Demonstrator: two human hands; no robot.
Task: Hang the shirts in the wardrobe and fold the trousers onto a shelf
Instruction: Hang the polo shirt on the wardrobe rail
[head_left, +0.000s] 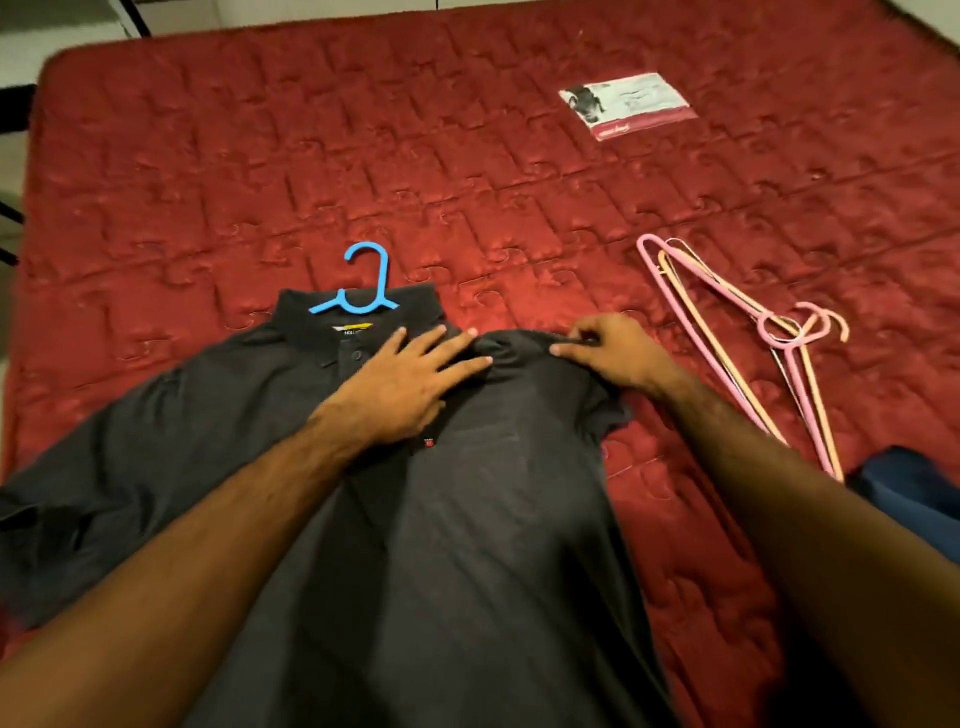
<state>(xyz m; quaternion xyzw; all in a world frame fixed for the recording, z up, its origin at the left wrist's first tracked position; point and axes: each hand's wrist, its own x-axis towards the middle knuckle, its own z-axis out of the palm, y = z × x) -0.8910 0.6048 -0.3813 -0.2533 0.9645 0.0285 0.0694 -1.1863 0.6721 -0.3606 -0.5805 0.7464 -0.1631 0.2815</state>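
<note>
A dark grey polo shirt lies front-up on the red mattress, collar pointing away from me. A blue hanger sits inside the neck, with its hook sticking out past the collar. My left hand rests flat on the chest just below the collar, fingers spread. My right hand pinches the bunched fabric at the shirt's right shoulder. The hanger's arms are hidden under the cloth.
Several pink and orange hangers lie in a loose bundle to the right of the shirt. A dark blue garment shows at the right edge. A plastic-wrapped label sheet lies far back on the mattress.
</note>
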